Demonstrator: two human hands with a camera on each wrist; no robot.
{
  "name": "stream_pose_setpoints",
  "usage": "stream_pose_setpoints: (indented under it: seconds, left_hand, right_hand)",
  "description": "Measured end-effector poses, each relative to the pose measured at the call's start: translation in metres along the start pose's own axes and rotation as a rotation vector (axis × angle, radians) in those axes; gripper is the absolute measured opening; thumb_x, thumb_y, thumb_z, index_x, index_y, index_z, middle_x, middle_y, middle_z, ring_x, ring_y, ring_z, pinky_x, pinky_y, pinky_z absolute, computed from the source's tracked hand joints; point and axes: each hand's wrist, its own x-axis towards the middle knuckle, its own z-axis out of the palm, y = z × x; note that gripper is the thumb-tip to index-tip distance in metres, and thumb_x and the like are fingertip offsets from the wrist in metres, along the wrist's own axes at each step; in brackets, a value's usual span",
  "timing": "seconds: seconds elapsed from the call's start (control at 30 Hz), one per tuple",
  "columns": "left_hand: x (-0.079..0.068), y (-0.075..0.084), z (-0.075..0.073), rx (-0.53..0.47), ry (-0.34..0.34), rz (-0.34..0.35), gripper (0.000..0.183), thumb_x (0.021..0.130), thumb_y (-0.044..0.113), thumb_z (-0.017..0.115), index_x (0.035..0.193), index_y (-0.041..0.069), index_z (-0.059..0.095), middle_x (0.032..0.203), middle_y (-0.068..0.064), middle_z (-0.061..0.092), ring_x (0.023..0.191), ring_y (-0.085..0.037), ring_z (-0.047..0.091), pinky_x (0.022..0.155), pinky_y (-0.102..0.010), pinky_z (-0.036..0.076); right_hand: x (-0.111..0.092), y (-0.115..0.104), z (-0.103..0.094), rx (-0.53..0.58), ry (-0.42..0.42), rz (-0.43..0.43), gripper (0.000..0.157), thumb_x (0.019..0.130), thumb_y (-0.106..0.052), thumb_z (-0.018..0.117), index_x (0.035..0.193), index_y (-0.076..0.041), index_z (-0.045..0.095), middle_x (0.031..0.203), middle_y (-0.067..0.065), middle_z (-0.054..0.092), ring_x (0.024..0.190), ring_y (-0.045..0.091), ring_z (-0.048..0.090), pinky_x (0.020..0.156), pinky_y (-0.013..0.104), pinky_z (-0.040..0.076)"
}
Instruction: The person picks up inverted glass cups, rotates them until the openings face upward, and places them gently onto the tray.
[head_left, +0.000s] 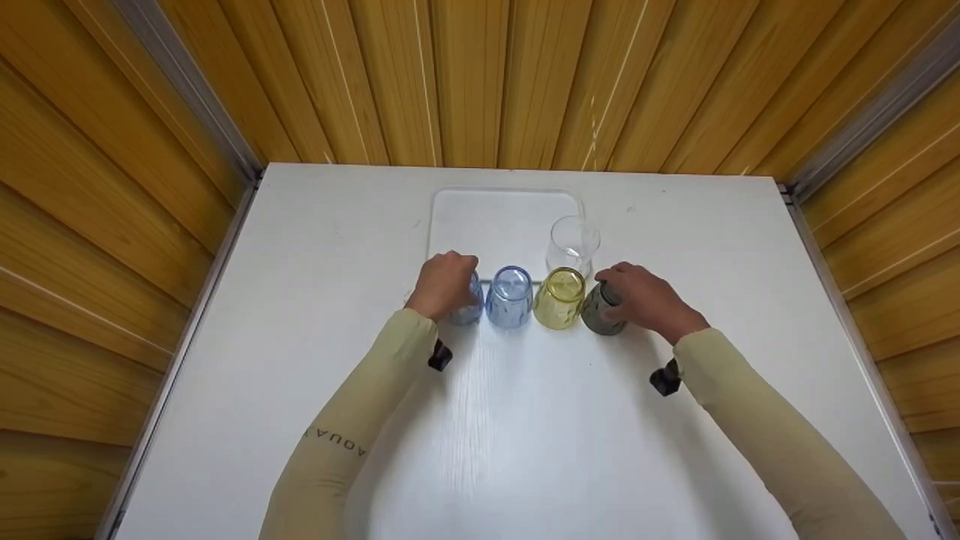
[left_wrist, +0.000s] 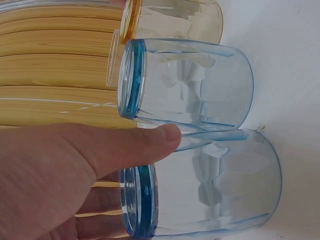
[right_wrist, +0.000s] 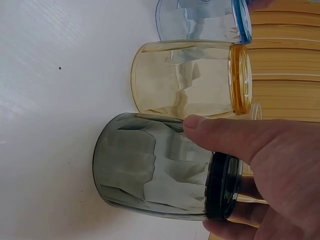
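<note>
Head view: on the white counter (head_left: 525,435), four tinted glasses in one close row, all upside down with thick bases uppermost. From left to right, leftmost blue glass (left_wrist: 220,187), second blue glass (head_left: 510,300), yellow glass (head_left: 559,309), dark grey glass (right_wrist: 145,165). At the left end of the row, left grip (head_left: 445,285), curled round the leftmost blue glass near its base, with thumb along the side facing the second blue glass and fingers on the far side. Impossible to tell whether thumb touches the second blue glass too. At the right end, right grip (head_left: 643,298), closed about the upper part of the dark grey glass, with thumb on the side towards the yellow glass and fingers round the base. Just behind the yellow glass, a clear glass (head_left: 571,247), mouth up, by the right side of a white tray (head_left: 495,232); hard to say whether on that tray or beside it. On both forearms, pale yellow-green sleeves (head_left: 352,405), with dark lettering on the left one. Beyond the counter, walls of wood-look slats (head_left: 465,82).
</note>
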Motion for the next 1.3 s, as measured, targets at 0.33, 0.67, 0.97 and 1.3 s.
stream_pose_setpoints:
  seconds: [0.33,0.67,0.97,1.3]
  left_hand:
    - [0.001,-0.001,0.001,0.006,0.002,0.005,0.040,0.068,0.018,0.086,0.102,0.004,0.069,0.095,-0.011,0.072,0.087,-0.030,0.067,0.078,-0.044,0.056]
    - [-0.001,0.002,-0.001,0.012,-0.021,-0.004,0.044,0.070,0.020,0.087,0.107,0.004,0.069,0.097,-0.010,0.072,0.089,-0.028,0.068,0.080,-0.041,0.057]
    - [-0.002,0.002,0.000,0.018,-0.009,-0.003,0.044,0.070,0.020,0.086,0.108,0.004,0.069,0.097,-0.010,0.072,0.089,-0.028,0.068,0.080,-0.041,0.057]
    - [-0.002,0.003,-0.002,0.013,-0.017,-0.007,0.044,0.072,0.019,0.086,0.110,0.005,0.069,0.098,-0.010,0.072,0.089,-0.027,0.068,0.083,-0.040,0.057]
  right_hand:
    - [-0.002,0.003,0.000,0.017,0.008,0.006,0.061,0.079,-0.017,0.078,0.134,-0.004,0.054,0.134,0.020,0.052,0.121,0.037,0.051,0.095,0.053,0.048]
    - [-0.006,0.005,-0.003,0.019,0.015,-0.003,0.063,0.079,-0.011,0.078,0.135,-0.003,0.052,0.136,0.022,0.051,0.124,0.039,0.050,0.098,0.054,0.047]
    - [-0.008,0.004,-0.006,0.025,0.025,-0.010,0.062,0.078,-0.013,0.078,0.134,-0.003,0.053,0.135,0.022,0.052,0.124,0.039,0.050,0.099,0.053,0.046]
    - [-0.012,0.002,-0.010,-0.005,0.034,-0.025,0.063,0.078,-0.014,0.080,0.133,-0.001,0.053,0.132,0.022,0.054,0.123,0.038,0.052,0.099,0.053,0.046]
